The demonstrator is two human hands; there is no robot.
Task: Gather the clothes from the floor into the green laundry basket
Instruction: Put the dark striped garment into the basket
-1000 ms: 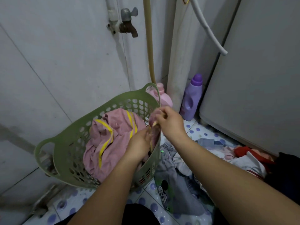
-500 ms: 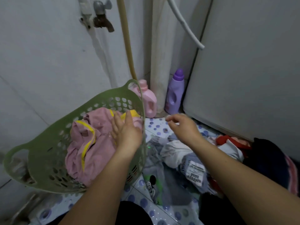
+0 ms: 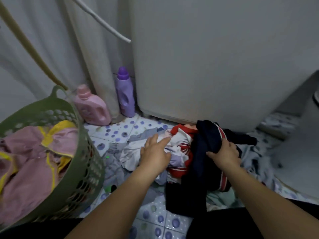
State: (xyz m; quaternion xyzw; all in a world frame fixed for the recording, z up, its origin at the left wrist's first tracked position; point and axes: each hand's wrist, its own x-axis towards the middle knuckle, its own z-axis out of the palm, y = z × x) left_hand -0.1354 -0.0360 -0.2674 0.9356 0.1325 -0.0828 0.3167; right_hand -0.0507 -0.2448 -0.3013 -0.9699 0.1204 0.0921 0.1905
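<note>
The green laundry basket (image 3: 86, 163) stands at the left with a pink garment with yellow trim (image 3: 34, 163) inside. A heap of clothes lies on the dotted floor tiles to its right. My right hand (image 3: 222, 152) grips a dark navy garment with a red-and-white stripe (image 3: 198, 163) at the heap's right side. My left hand (image 3: 155, 152) hovers flat, fingers apart, over a white and red garment (image 3: 181, 144) in the middle of the heap. A grey garment (image 3: 114, 168) lies beside the basket wall.
A pink bottle (image 3: 93, 107) and a purple bottle (image 3: 125, 95) stand against the wall behind the heap. A white appliance (image 3: 215, 66) rises right behind the clothes. A tan hose (image 3: 29, 47) runs down toward the basket handle, and a white hose (image 3: 103, 23) hangs above.
My view swung right, away from the basket. My left hand left the pink garment and reached to the floor heap. My right hand moved right and closed on the dark navy garment.
</note>
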